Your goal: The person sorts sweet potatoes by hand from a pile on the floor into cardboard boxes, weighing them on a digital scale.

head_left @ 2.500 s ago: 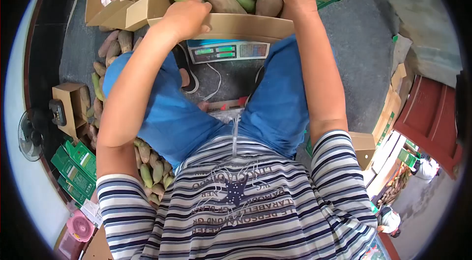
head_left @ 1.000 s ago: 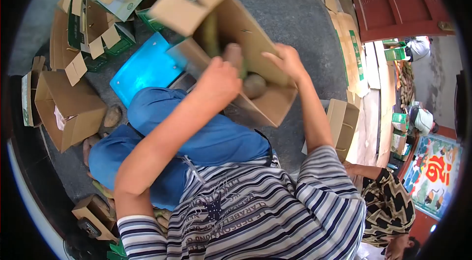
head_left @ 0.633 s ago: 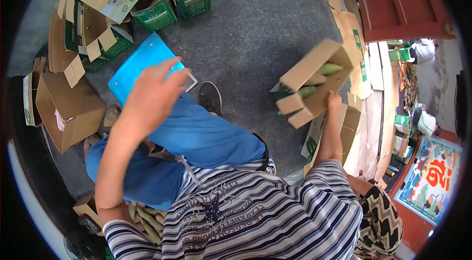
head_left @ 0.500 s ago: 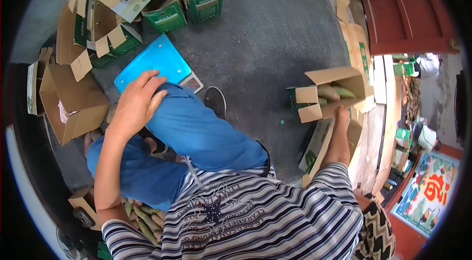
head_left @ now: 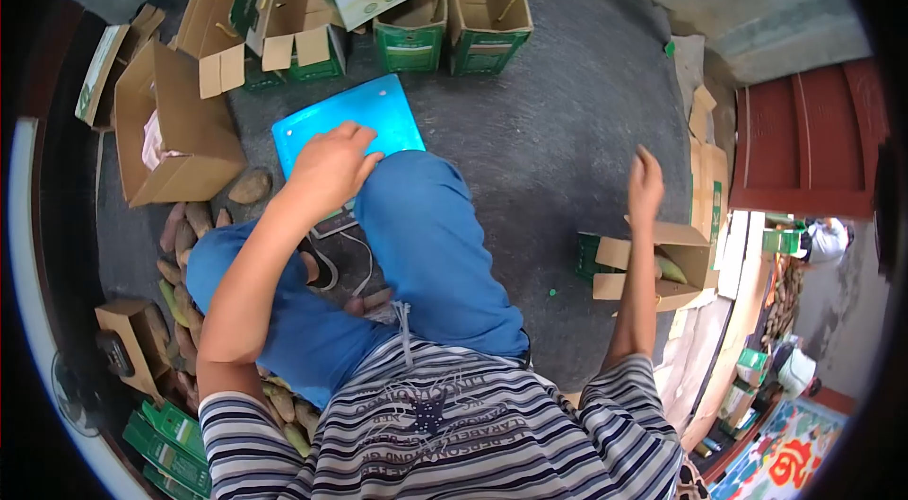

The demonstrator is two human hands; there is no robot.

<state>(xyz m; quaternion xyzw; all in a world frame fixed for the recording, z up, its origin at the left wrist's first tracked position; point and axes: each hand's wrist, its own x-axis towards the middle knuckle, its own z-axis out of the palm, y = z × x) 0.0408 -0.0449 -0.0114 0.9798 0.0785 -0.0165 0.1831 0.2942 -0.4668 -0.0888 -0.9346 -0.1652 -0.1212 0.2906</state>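
Observation:
My left hand (head_left: 333, 164) is over the near edge of a blue plate-topped scale (head_left: 397, 112), beside my raised knee. Its fingers are bent, and what they hold, if anything, is hidden. To the right, my right hand (head_left: 646, 186) is raised above the far side of an open carton (head_left: 695, 237) with long roots or tubers (head_left: 670, 270) inside. The fingers of that hand point away from me and lie close together; nothing can be made out in them. The scale's display (head_left: 335, 222) shows partly below my left forearm.
Open green cartons (head_left: 492, 19) stand at the back, with a brown box (head_left: 194, 155) at the left. Loose tubers (head_left: 185, 297) lie beside my left leg, near a small box (head_left: 132, 334). A red door (head_left: 804, 140) is at the right; beyond it lie more goods.
My view has shifted toward the right hand's side of the back wall. My right hand has moved up and away from the carton's near edge. My left hand stays by the scale.

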